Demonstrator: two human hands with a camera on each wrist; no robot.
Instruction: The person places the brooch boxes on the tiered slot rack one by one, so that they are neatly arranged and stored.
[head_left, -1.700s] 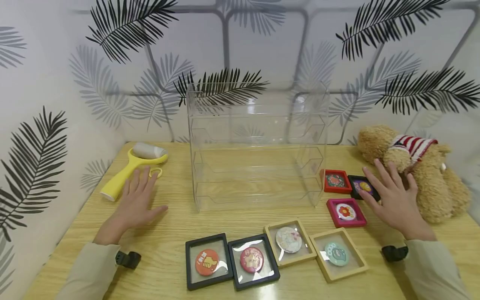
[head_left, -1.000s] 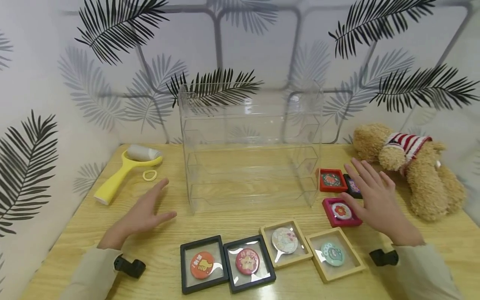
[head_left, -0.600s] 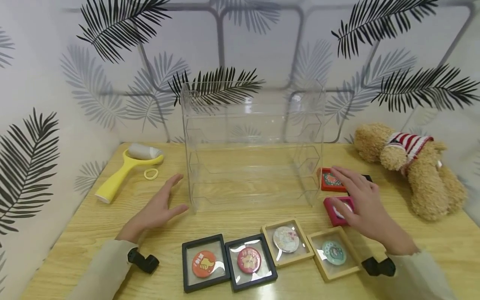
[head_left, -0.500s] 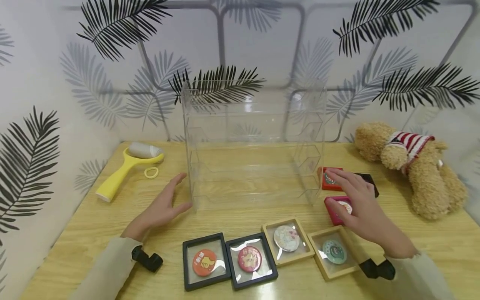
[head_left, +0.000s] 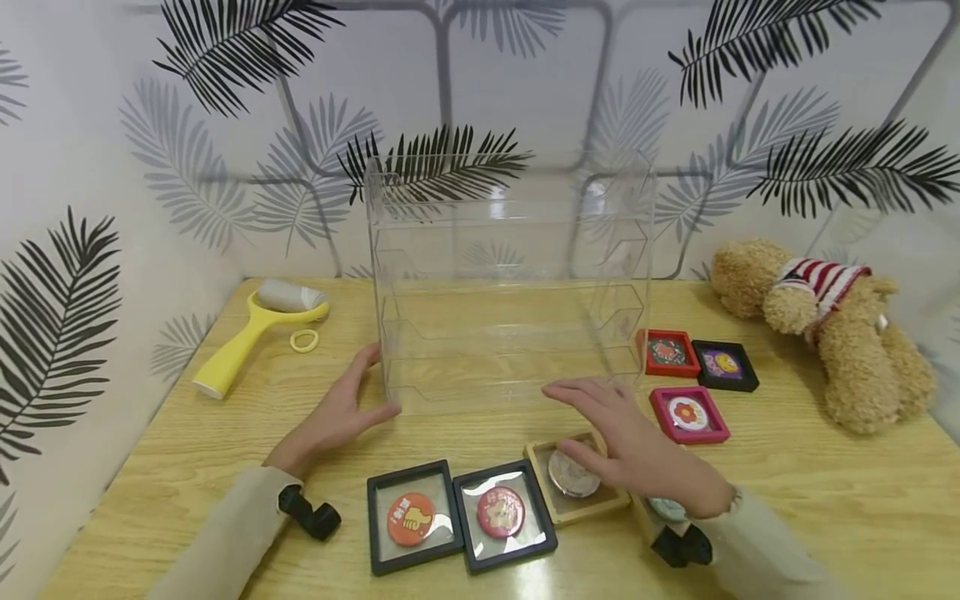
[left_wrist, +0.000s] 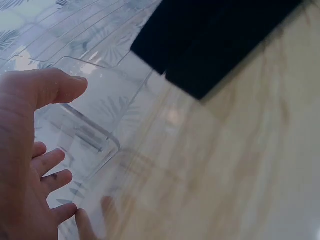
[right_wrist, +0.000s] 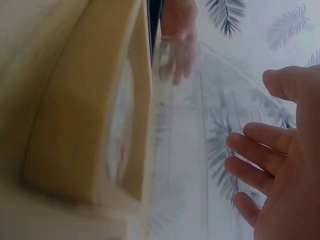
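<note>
Now the left hand [head_left: 333,417] lies with relaxed, spread fingers against the lower left front corner of the clear rack [head_left: 510,283], thumb near the rack's front edge; the left wrist view shows its fingers [left_wrist: 47,162] just beside the transparent wall, gripping nothing. The right hand [head_left: 637,454] hovers flat, fingers wide and straight, in front of the rack's lower right part, above a wooden frame [head_left: 573,479] whose badge shows under its palm. Its fingertips are near the rack's front edge; whether they touch it cannot be told. The rack stands upright on the table [head_left: 825,500] between both hands. Just nearer than the left hand lie two black frames [head_left: 461,517]. Right of the right hand lie a pink frame [head_left: 688,414], a red frame [head_left: 667,352] and a teddy bear [head_left: 832,325]. Left of the left hand, a yellow roller [head_left: 251,333].
</note>
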